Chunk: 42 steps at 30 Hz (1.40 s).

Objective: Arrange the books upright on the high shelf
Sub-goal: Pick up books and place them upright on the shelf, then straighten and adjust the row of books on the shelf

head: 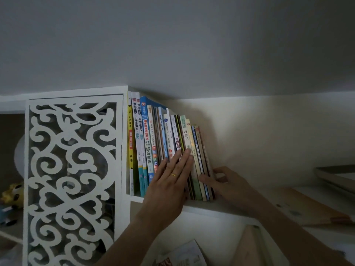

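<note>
Books (151, 143) upright at the white shelf's (221, 209) left end, under a grey ceiling.
Left hand (169, 181) presses flat-fingered on spines; right hand (226, 181) grips the end books.

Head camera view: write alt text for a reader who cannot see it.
A row of colourful paperback books stands upright on a white wooden shelf. The left hand presses flat against the spines; the right hand grips the thin end books beside a white carved fretwork panel.

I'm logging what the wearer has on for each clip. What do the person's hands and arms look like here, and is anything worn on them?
Both forearms are bare, with no sleeves, gloves or watch in view. The left hand wears a plain gold band on one finger. The right hand shows no ring or other jewellery.
</note>
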{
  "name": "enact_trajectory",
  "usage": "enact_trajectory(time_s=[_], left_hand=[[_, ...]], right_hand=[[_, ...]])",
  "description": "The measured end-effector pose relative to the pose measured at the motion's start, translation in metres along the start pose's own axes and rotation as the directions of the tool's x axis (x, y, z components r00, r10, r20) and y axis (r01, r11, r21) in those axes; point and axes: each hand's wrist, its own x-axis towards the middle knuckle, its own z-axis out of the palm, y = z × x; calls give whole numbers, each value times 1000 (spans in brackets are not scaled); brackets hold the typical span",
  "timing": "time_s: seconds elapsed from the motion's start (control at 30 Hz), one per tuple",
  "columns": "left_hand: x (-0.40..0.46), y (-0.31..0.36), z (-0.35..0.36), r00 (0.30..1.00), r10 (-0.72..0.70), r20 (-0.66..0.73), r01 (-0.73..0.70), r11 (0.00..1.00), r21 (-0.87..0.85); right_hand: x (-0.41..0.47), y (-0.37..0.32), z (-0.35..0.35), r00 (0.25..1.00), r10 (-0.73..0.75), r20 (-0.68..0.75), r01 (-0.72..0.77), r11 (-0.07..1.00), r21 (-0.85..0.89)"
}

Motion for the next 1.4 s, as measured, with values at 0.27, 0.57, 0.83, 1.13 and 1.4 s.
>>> enact_trajectory(time_s=[0.27, 0.57, 0.83, 1.13, 1.4], left_hand=[[23, 141, -11, 988, 110, -108, -146, 897, -417], [72, 234, 14, 978, 205, 41, -162, 868, -469], [136, 317, -13, 968, 191, -163, -250, 802, -542], [200, 382, -7, 901, 430, -61, -434, 890, -138], [215, 416, -3, 908, 410, -86, -418, 898, -139]], right_hand=[[-55, 39, -107, 971, -115, -210, -43, 779, -625], [-147, 45, -215, 673, -367, -642, -92, 820, -565], [-181, 105, -317, 375, 92, -923, -581, 799, -156], [-172, 127, -385, 448, 340, -827, -575, 818, 24], [-156, 139, -391, 562, 354, -747, -270, 933, 239]])
